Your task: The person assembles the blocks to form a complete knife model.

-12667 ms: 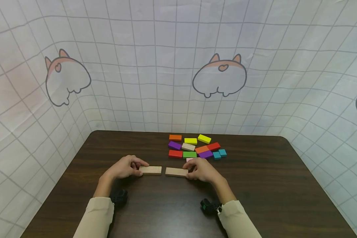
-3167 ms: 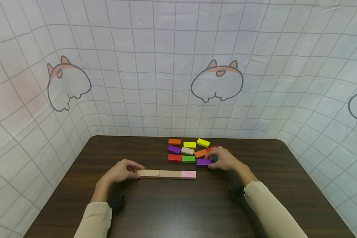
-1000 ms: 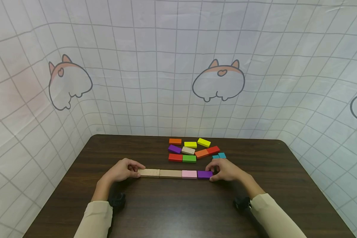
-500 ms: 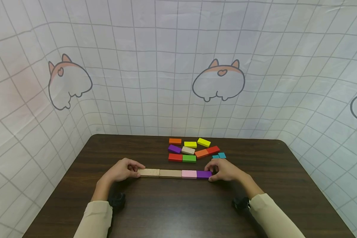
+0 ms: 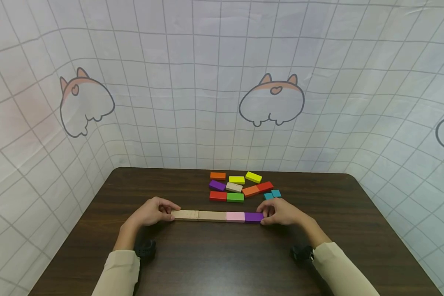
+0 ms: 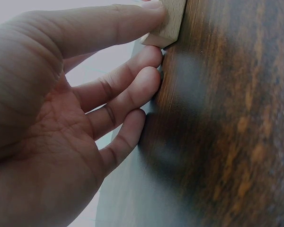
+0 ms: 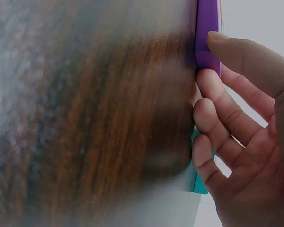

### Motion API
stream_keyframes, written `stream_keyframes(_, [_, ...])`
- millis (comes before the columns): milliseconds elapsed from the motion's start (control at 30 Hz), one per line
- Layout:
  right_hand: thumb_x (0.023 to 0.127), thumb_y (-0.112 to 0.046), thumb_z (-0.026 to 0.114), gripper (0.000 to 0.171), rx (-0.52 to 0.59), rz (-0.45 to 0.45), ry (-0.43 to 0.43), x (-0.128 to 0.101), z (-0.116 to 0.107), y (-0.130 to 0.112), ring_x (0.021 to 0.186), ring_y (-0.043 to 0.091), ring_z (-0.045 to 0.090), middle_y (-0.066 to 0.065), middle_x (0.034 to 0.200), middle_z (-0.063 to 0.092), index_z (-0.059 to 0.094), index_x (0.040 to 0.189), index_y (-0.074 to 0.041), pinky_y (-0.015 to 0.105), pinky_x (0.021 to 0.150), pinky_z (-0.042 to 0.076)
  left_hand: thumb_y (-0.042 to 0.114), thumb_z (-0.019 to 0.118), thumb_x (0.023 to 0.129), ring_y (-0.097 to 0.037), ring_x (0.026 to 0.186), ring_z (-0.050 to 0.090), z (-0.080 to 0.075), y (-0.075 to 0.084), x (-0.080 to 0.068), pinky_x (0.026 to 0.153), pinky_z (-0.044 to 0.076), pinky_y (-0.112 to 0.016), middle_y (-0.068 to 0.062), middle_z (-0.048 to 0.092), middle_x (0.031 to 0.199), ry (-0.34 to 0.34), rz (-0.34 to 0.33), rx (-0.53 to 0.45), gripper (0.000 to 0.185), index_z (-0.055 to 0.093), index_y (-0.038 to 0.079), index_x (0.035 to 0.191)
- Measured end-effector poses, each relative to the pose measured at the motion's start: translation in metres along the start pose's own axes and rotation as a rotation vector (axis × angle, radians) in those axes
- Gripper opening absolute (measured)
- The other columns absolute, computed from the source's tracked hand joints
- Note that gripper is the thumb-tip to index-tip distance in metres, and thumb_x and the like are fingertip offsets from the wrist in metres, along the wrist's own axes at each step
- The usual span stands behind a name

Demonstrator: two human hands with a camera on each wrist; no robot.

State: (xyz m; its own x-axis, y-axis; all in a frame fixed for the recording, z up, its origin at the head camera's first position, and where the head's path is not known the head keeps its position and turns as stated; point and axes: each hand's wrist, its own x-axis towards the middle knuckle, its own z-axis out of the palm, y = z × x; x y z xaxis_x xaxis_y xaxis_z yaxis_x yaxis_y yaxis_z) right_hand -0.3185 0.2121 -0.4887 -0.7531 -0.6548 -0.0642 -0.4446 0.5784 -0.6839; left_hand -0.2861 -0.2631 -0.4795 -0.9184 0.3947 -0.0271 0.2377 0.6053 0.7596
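We judge the row mid-build: left hand [image 5: 151, 212] pinches the wood block [image 5: 185, 215], right hand [image 5: 281, 212] pinches the purple block [image 5: 253, 216]; next block must butt flush.

Dark wood table [image 5: 222, 263]; grid-print cloth backdrop [image 5: 192, 82], perhaps cat motifs.

dark wooden table [image 5: 192, 263] carries a block row [image 5: 217, 216] and loose blocks [image 5: 240, 187].

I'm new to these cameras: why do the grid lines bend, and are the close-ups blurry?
Head view: wide-angle lens bows the backdrop grid; the table is sharp. Left wrist view: wood grain smeared, left hand fills the frame. Right wrist view: tabletop hazy, purple block clearer.
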Motion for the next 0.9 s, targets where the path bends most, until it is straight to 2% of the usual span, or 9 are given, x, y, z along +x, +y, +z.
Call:
stream_keyframes(667, [0.091,-0.016,0.080,0.028,0.051,0.032,-0.021,-0.002,-0.003,-0.005,0.075,0.015,0.057,-0.001,0.084,0.065,0.071,0.115,-0.005,0.028,0.070,0.048,0.009,0.081,0.090,-0.020,0.074,0.056,0.000,-0.005,0.001,0.065,0.047,-0.032,0.000,0.064,0.084,-0.003,-0.008,0.013,0.024,0.080,0.010,0.113])
stream_keyframes(900, [0.093,-0.017,0.079,0.028,0.072,0.054,0.039,0.002,-0.012,-0.010,0.075,0.017,0.058,0.000,0.084,0.066,0.070,0.114,-0.002,0.031,0.071,0.050,0.009,0.080,0.090,-0.021,0.075,0.057,0.001,-0.004,0.001,0.065,0.047,-0.032,-0.001,0.065,0.085,-0.006,-0.002,0.013,0.025,0.079,0.008,0.114])
